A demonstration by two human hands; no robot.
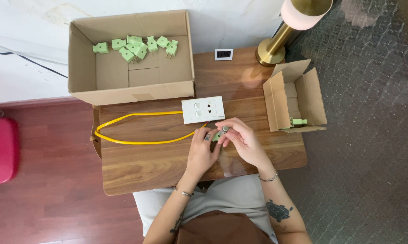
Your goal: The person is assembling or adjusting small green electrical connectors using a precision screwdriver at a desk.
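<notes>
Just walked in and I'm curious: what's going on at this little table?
A person seated at a small wooden table holds a small green plug adapter between the left hand and right hand, just in front of a white socket plate with a yellow cable. A large cardboard box holds about a dozen more green adapters. A smaller box on the right has one.
</notes>
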